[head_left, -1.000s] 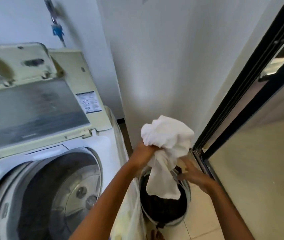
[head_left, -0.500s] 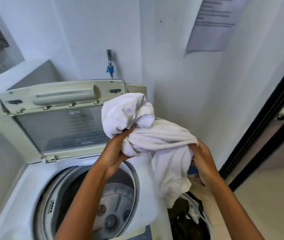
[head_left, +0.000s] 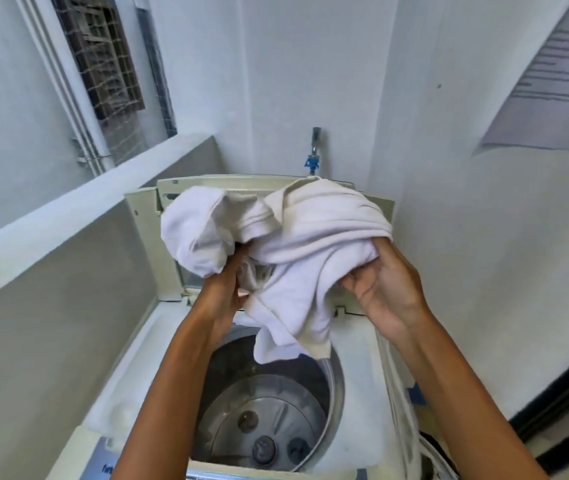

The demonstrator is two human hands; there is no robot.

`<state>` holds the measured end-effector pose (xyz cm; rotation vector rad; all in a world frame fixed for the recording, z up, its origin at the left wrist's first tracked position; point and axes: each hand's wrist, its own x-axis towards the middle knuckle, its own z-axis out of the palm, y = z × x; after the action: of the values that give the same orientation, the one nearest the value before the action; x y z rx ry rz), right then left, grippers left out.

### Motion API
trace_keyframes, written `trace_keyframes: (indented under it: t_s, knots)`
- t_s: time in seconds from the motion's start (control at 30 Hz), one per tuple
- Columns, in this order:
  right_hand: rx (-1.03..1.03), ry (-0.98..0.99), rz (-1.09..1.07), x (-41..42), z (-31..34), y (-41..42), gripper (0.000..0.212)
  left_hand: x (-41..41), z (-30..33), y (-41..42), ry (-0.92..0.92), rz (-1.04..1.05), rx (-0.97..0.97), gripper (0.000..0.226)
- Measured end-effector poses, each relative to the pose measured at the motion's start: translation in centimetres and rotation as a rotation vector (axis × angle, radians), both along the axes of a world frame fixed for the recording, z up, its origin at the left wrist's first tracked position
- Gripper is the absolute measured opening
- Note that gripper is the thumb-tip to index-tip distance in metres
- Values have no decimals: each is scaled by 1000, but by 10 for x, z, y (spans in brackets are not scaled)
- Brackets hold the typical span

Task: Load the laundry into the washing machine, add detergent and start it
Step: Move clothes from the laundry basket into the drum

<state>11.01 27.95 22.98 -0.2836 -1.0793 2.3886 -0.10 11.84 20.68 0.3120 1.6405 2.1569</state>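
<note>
Here, listed from nearest to farthest:

- Washing machine [head_left: 355, 344]: white top-loader directly below the camera, control strip at the near edge partly cut off by the frame.
- Drum [head_left: 262, 410]: round metal tub, open to view, with a grey agitator plate at the bottom; no clothes visible inside.
- Left hand [head_left: 227, 282]: fingers curled and gripping the left part of the bundle from below, forearm reaching in over the drum opening.
- Right hand [head_left: 383, 289]: palm turned up and towards the camera, fingers curled under the right edge of the bundle, holding it.
- White garment [head_left: 296, 237]: crumpled cloth held between both hands above the drum; a loose tail hangs down to the far rim of the opening.
- Lid [head_left: 168, 244]: cream-coloured, raised upright behind the garment, which hides most of it.
- Low wall [head_left: 68, 216]: grey with a white top ledge, just beside the machine on the left.
- Tap [head_left: 314, 150]: metal with a blue fitting, on the white wall behind the lid.
- Window grille [head_left: 103, 57]: dark lattice, upper left.
- Printed notice [head_left: 546, 74]: on the right-hand wall, text too blurred to read.
</note>
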Motion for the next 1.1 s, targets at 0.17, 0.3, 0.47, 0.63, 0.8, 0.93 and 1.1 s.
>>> trace_keyframes:
  t_s: [0.17,0.3,0.47,0.63,0.8,0.93,1.1]
  knots:
    - [-159,10,121,-15,7,-15,34,9,-17,-22,-209,-323,98,37]
    - [115,-105,249,-17,3,-17,13,24,-32,-19,-247,-197,-25,45]
    - [649,-339,478,-10,-15,-19,68,25,-44,-13,-292,2,74,50]
    - [1039,-456,695,-1,-30,-29,103,28,-51,-15,-264,119,98,28]
    - [1201,-528,356,-12,-58,-25,29,31,-46,-14,-390,31,113,44]
    - [1067,-479,50,-18,-59,-8,19,20,-50,-26,-376,54,49,28]
    - [850,-424,-177,-29,-44,3,17,1,-47,-40,-257,1,-142,47]
